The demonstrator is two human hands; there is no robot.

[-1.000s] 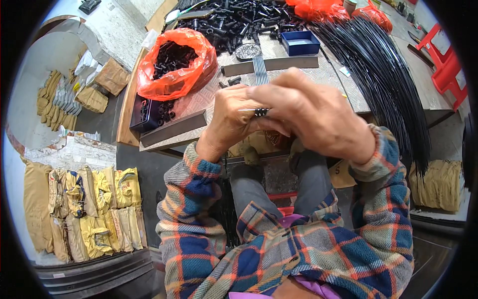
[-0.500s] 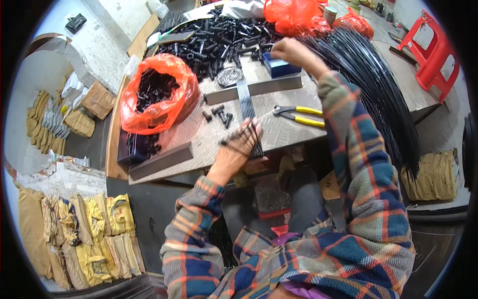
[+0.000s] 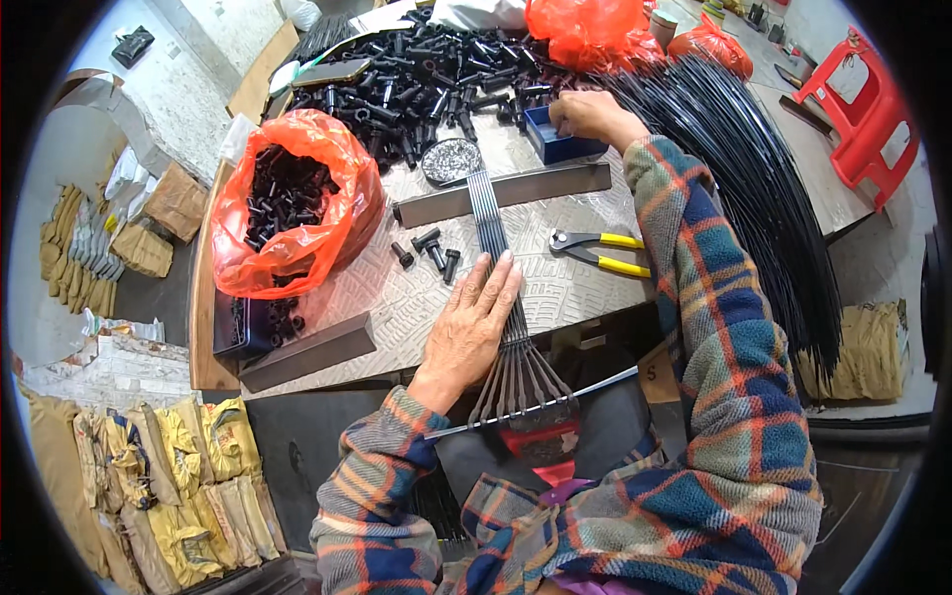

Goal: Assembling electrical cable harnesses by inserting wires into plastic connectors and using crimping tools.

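Observation:
A flat row of thin dark rods [image 3: 488, 213] lies over a grey metal bar. Its near end fans out over the table's front edge, showing thicker tips. My left hand [image 3: 466, 332] rests flat on the row, fingers stretched out. A thin pale strip [image 3: 605, 380] runs across at the fanned tips. At the back right, my right hand [image 3: 587, 114] reaches into a small blue box [image 3: 570, 148], fingers bent and together; whatever they pinch is hidden. The metal bar [image 3: 555, 185] lies crosswise in front of that box. Beside it stands a round dish [image 3: 451, 160] of small shiny bits.
Yellow-handled pincers [image 3: 600, 253] lie right of the rods, a few black bolts [image 3: 433, 248] left. A red bag [image 3: 342, 213] of black bolts stands at left; a bolt heap [image 3: 436, 84] covers the back. Long black rods [image 3: 734, 169] hang over the right side.
My left hand has opened from its hold and flattened on the rods, whose near ends now show fanned out. My right hand has lowered into the blue box.

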